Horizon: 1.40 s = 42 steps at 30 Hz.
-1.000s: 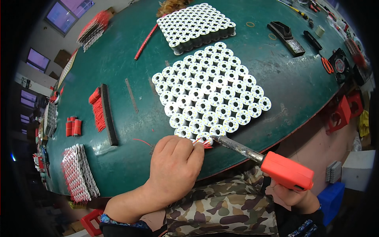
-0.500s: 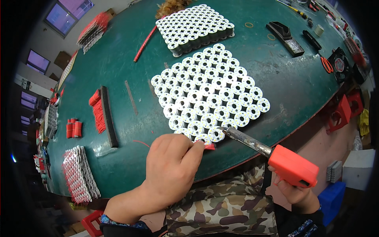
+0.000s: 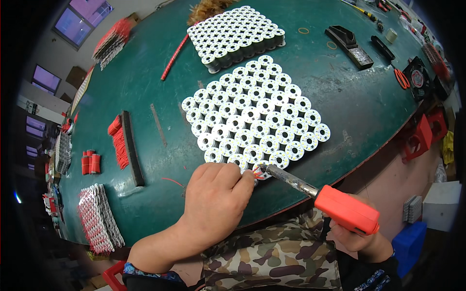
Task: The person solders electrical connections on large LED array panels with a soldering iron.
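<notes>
A stack of joined round white LED boards (image 3: 250,114) lies on the green table, its near corner toward me. My left hand (image 3: 212,201) is closed in a pinch on thin red wires (image 3: 258,173), whose ends poke out over a board at that corner. My right hand (image 3: 354,236) is wrapped around the handle of a red soldering gun (image 3: 345,209). Its metal tip points left and meets the near board beside the wire ends; whether it touches wire or board I cannot tell. My left fingers partly cover the nearest boards.
A second stack of boards (image 3: 238,41) stands behind. To the left are a dark bar (image 3: 131,148), red wire bundles (image 3: 119,145) and wired boards (image 3: 99,218). A black holder (image 3: 348,47) and orange-handled scissors (image 3: 401,78) lie at the right.
The soldering gun has moved left and slightly down, its tip now close to the wires at my left fingertips. The wire ends now lie spread over the near board.
</notes>
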{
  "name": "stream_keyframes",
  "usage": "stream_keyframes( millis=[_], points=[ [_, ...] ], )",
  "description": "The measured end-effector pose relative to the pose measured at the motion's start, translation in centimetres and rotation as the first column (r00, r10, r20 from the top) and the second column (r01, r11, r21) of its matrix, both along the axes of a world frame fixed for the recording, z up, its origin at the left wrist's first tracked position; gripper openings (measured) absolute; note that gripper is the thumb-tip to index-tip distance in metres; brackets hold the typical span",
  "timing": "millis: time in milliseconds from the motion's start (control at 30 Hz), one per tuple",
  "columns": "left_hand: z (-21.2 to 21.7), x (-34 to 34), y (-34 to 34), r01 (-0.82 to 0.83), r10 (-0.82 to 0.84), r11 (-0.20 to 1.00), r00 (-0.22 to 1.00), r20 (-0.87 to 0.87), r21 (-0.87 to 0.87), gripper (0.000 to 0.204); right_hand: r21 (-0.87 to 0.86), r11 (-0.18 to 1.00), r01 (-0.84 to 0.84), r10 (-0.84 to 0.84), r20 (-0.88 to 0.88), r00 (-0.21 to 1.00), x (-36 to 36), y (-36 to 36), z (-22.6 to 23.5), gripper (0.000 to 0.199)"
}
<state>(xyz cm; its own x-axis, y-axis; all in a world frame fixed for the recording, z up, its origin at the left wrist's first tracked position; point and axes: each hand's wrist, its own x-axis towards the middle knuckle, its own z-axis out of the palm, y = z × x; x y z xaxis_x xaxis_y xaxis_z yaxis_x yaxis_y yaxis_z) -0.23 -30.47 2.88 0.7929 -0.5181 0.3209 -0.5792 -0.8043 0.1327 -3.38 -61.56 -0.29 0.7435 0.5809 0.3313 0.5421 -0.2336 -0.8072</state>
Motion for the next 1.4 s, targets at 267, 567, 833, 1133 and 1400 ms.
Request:
stream_keyframes(
  millis=[267,567,833,1133,1400],
  points=[
    [-0.1,0.1,-0.1,0.002,-0.002,1.0,1.0,0.005,-0.003,0.018,0.086,0.991,0.1,-0.093,-0.084,0.992,-0.6,0.2,-0.5,0.053],
    [0.0,0.0,-0.2,-0.018,0.017,1.0,0.999,-0.027,-0.021,0.022,0.014,0.992,0.125,-0.123,-0.111,0.986,-0.9,0.2,0.4,0.049],
    [0.0,0.0,-0.2,-0.019,0.018,1.0,1.0,-0.023,-0.025,0.022,-0.076,0.976,0.203,-0.207,-0.05,0.977,-2.6,-1.6,-0.1,0.035],
    [0.1,-0.2,-0.2,-0.033,0.03,0.997,0.999,-0.041,-0.069,0.023,-0.002,0.979,0.204,-0.203,-0.111,0.973,-2.8,-1.8,-0.8,0.04],
    [-0.1,-0.2,-1.1,0.012,-0.01,0.996,1.0,0.02,-0.092,0.027,0.021,0.978,0.206,-0.205,-0.032,0.978,-2.6,-2.2,-1.0,0.036]
  ],
)
